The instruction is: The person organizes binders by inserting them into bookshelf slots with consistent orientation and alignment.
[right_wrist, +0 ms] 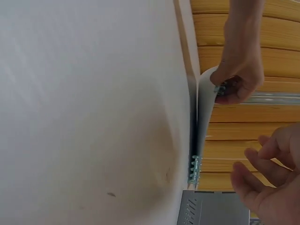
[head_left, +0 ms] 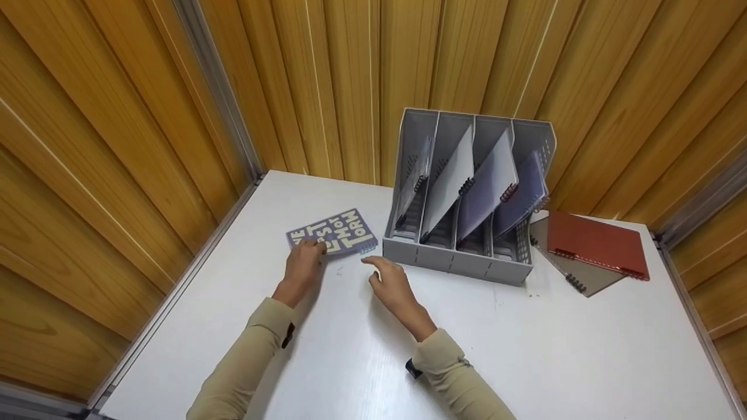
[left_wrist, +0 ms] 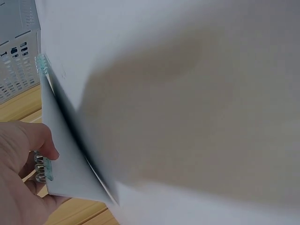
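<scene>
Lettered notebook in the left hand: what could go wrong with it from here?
The left hand alone pinches the lettered notebook, so it might slip. It looks curved near the thumb and could crease. If it goes into the grey organizer, its rings could snag, since each slot already holds a notebook.

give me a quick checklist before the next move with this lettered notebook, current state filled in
1. Left grip pinching the lettered notebook: ok.
2. Right grip free to assist: ok, holds nothing.
3. Lettered notebook wholly off the table: cannot tell.
4. File holder standing upright: ok.
5. One of its four slots empty: not ok, all occupied.
</scene>
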Demonstrator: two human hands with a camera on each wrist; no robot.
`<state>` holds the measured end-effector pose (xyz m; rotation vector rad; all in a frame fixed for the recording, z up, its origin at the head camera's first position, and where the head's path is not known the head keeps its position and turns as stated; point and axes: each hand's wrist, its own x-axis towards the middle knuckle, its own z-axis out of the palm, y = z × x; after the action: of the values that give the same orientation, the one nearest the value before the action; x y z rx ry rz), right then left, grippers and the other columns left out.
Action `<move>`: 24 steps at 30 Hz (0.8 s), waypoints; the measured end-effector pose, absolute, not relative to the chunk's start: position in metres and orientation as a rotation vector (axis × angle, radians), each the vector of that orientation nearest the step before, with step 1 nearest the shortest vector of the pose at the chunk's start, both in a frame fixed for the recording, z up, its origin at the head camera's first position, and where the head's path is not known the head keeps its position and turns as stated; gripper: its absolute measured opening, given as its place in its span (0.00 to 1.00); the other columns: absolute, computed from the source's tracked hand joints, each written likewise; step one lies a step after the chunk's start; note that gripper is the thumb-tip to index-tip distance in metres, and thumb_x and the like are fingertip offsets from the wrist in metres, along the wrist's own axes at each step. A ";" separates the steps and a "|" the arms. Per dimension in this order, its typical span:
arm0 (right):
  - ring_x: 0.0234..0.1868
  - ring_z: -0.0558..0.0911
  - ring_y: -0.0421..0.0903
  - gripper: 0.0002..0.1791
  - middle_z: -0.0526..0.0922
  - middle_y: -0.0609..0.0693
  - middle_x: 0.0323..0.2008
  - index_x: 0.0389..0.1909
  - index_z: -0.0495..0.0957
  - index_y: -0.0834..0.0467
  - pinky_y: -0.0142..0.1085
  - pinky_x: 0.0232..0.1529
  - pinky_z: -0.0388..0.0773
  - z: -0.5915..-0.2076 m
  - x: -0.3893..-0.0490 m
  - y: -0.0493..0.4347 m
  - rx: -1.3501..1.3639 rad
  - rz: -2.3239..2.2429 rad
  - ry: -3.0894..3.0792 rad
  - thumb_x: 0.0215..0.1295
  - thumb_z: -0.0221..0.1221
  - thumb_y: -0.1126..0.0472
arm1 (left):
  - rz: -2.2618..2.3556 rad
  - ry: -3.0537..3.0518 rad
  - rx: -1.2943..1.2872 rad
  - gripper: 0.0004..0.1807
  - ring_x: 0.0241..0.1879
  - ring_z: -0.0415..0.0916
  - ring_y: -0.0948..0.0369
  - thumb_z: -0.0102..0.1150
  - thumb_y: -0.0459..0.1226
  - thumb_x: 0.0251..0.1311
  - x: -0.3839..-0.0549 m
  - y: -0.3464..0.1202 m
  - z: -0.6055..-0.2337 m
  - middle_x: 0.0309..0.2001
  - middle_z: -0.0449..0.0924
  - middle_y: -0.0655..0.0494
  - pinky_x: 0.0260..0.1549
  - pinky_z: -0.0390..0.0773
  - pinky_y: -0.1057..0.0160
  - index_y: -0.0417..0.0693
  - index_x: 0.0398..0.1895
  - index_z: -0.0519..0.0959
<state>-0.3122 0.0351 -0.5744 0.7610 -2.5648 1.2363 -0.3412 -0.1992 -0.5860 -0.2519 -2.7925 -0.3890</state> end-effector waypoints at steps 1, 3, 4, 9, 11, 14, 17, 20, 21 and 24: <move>0.60 0.81 0.58 0.22 0.84 0.60 0.56 0.55 0.81 0.64 0.49 0.60 0.77 -0.575 -0.317 0.031 0.767 1.194 -2.573 0.61 0.55 0.77 | -0.390 -2.793 -0.255 0.07 0.42 0.79 0.48 0.66 0.24 0.58 -0.340 -0.199 -0.586 0.39 0.84 0.45 0.43 0.80 0.51 0.39 0.39 0.84; 0.62 0.78 0.61 0.24 0.81 0.62 0.59 0.59 0.79 0.66 0.51 0.63 0.74 -0.577 -0.326 0.023 0.785 1.138 -2.580 0.60 0.56 0.77 | -0.387 -2.778 -0.260 0.08 0.42 0.80 0.48 0.67 0.24 0.57 -0.337 -0.199 -0.587 0.39 0.84 0.46 0.43 0.81 0.51 0.40 0.38 0.84; 0.64 0.76 0.62 0.25 0.79 0.63 0.61 0.61 0.77 0.67 0.51 0.65 0.72 -0.577 -0.330 0.020 0.794 1.114 -2.584 0.60 0.56 0.77 | -0.385 -2.767 -0.264 0.08 0.42 0.80 0.48 0.67 0.24 0.57 -0.335 -0.199 -0.587 0.39 0.84 0.46 0.43 0.81 0.51 0.40 0.38 0.84; 0.67 0.71 0.66 0.29 0.74 0.66 0.65 0.65 0.72 0.70 0.52 0.69 0.67 -0.581 -0.347 0.005 0.845 1.013 -2.593 0.60 0.60 0.77 | -0.368 -2.722 -0.296 0.08 0.40 0.80 0.49 0.67 0.22 0.55 -0.330 -0.200 -0.586 0.37 0.85 0.47 0.41 0.82 0.52 0.40 0.36 0.85; 0.67 0.72 0.65 0.28 0.75 0.66 0.64 0.64 0.74 0.70 0.52 0.69 0.67 -0.582 -0.352 0.000 0.869 0.956 -2.614 0.60 0.61 0.76 | -0.364 -2.724 -0.301 0.08 0.39 0.80 0.49 0.67 0.22 0.55 -0.328 -0.199 -0.584 0.37 0.85 0.47 0.40 0.82 0.51 0.40 0.36 0.85; 0.66 0.73 0.63 0.25 0.78 0.65 0.62 0.61 0.76 0.68 0.51 0.69 0.68 -0.582 -0.358 -0.004 0.885 0.873 -2.675 0.61 0.61 0.74 | -0.352 -2.733 -0.294 0.08 0.39 0.81 0.49 0.67 0.23 0.55 -0.324 -0.195 -0.581 0.37 0.85 0.48 0.38 0.82 0.51 0.41 0.37 0.85; 0.62 0.78 0.59 0.21 0.81 0.62 0.57 0.58 0.80 0.66 0.49 0.65 0.72 -0.582 -0.360 -0.007 0.903 0.796 -2.720 0.63 0.61 0.73 | -0.328 -2.724 -0.294 0.09 0.38 0.81 0.50 0.68 0.24 0.55 -0.320 -0.189 -0.578 0.37 0.85 0.49 0.36 0.83 0.53 0.42 0.38 0.85; 0.56 0.82 0.56 0.17 0.84 0.59 0.52 0.55 0.82 0.63 0.46 0.58 0.78 -0.582 -0.359 -0.010 0.925 0.749 -2.729 0.64 0.63 0.72 | -0.317 -2.691 -0.325 0.09 0.36 0.81 0.50 0.67 0.23 0.55 -0.317 -0.185 -0.575 0.36 0.84 0.49 0.34 0.83 0.53 0.43 0.37 0.85; 0.54 0.83 0.55 0.17 0.85 0.58 0.51 0.54 0.83 0.62 0.45 0.56 0.79 -0.582 -0.359 -0.011 0.929 0.736 -2.729 0.64 0.63 0.72 | -0.317 -2.677 -0.337 0.09 0.36 0.81 0.50 0.67 0.23 0.55 -0.316 -0.184 -0.573 0.36 0.84 0.49 0.34 0.83 0.54 0.43 0.37 0.85; 0.52 0.84 0.53 0.16 0.86 0.56 0.49 0.51 0.84 0.61 0.44 0.53 0.81 -0.581 -0.357 -0.013 0.933 0.720 -2.717 0.63 0.66 0.71 | -0.336 -2.643 -0.383 0.10 0.37 0.81 0.51 0.67 0.22 0.54 -0.314 -0.182 -0.568 0.35 0.84 0.49 0.35 0.83 0.54 0.42 0.36 0.85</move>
<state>-0.3570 -0.0134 -0.5809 0.9327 -2.7172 0.7202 -0.3144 -0.1824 -0.5682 -0.3832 -2.6429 -0.3361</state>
